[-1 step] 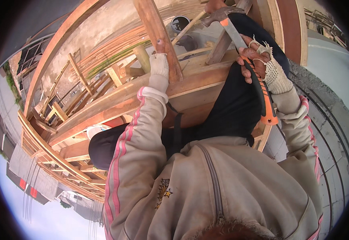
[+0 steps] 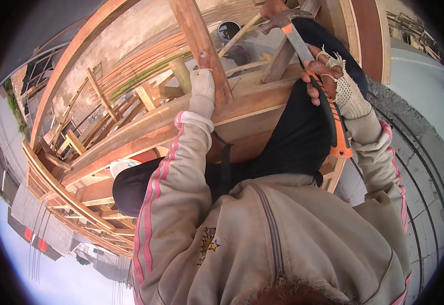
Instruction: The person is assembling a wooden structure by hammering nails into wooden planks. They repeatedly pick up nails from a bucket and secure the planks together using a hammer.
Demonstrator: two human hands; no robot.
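Observation:
A claw hammer (image 2: 328, 104) with an orange and black handle is in my right hand (image 2: 326, 76), which wears a frayed, fingerless knitted glove. Its fingers curl around the upper handle. The steel head points up and away, above my dark-trousered leg, and the butt end hangs down towards my sleeve. My left hand (image 2: 201, 76), also gloved, is against an upright wooden post (image 2: 191, 28). Its thumb lies along the post's face, while the other fingers are mostly hidden. A long horizontal beam (image 2: 252, 109) runs below the post's foot.
Framing timbers curve around the left side, with a stack of thin strips (image 2: 155, 63) lower down. A dark bucket (image 2: 228, 31) stands beyond the post. On the right are a grey block wall (image 2: 390, 147) and dark bars. A white container (image 2: 122, 165) sits by my left knee.
The hammer has shifted very slightly, its head a little to the right and its butt a little to the left. My left hand stays on the post.

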